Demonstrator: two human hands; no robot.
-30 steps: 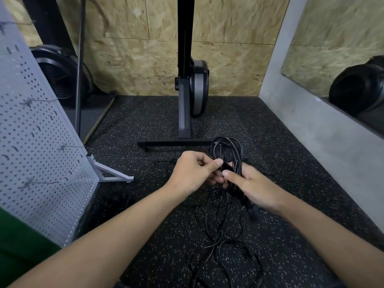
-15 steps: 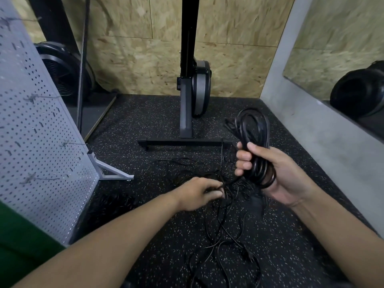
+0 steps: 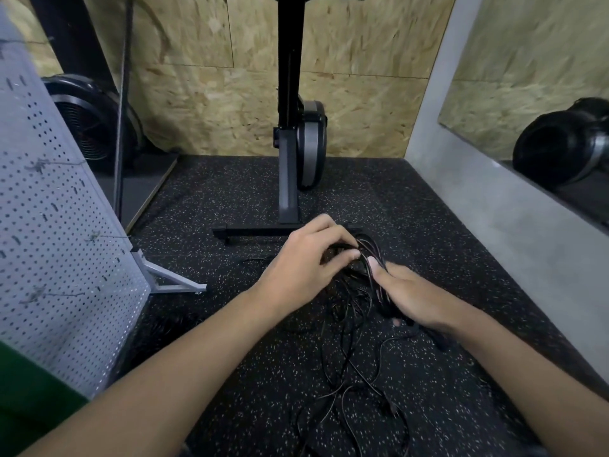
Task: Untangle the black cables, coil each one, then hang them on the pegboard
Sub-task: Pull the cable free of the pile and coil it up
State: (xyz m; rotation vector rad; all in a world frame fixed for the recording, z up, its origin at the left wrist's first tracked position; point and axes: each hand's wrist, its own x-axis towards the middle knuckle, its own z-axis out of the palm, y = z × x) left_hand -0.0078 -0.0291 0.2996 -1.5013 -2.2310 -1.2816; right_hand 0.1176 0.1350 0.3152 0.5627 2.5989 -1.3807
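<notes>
Most of the view is a black rubber floor flecked with pale specks (image 3: 412, 199), closed at the far end by a wall of tan chipboard panels (image 3: 204, 103) and on the right by a grey concrete wall (image 3: 478, 199) that carries a mirror (image 3: 527, 77); next in size, a grey perforated metal pegboard (image 3: 56, 258) leans along the left edge on a grey angled foot (image 3: 171, 278), with thin wire hooks (image 3: 108, 238) sticking out of its face; a black upright machine post on a flat T-shaped base (image 3: 286, 179) stands mid-floor near the far wall, its base bar just beyond the hands; two bare forearms reach in from the bottom corners and meet at the centre, where the left hand (image 3: 306, 262) curls its fingers over the top of a bunch of thin black cables (image 3: 365, 249) and pinches the strands, while the right hand (image 3: 418, 298), just beside it, grips the same bunch from below with the thumb pressed against the strands; the two hands are nearly touching; the gathered part of the cables sits between them above the floor, and the loose remainder (image 3: 349, 374) trails down toward the viewer in tangled loops on the rubber, well apart from the pegboard
</notes>
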